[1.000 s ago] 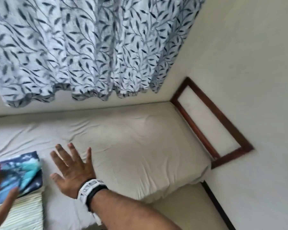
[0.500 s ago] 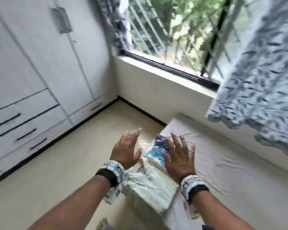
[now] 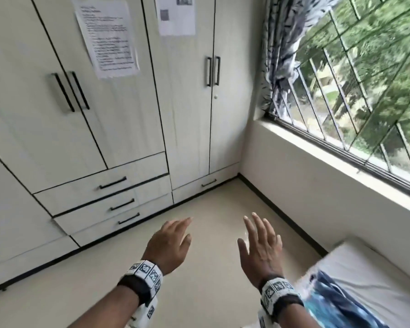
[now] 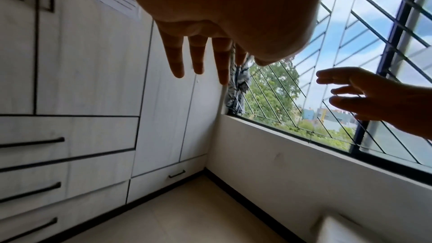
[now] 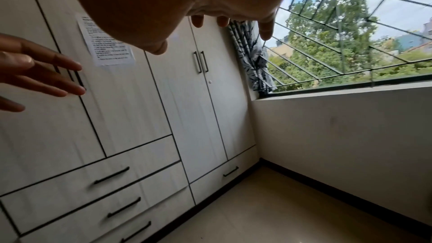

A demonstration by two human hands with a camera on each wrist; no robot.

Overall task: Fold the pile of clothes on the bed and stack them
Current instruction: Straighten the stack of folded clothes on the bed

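**Both hands empty above the floor**

The left hand (image 3: 169,245) and right hand (image 3: 260,252) hover side by side over the floor (image 3: 199,233), fingers straight and spread, each grip apart and holding nothing. The clothes (image 3: 336,301) lie blurred on the bed (image 3: 369,268) at near right, cut off by the frame edge and partly behind the right wrist. The far wardrobe (image 3: 104,114) carries papers (image 3: 107,36) too blurred to read.

A white-sheeted bed (image 3: 369,268) carries a blurred blue patterned folded garment (image 3: 336,301).
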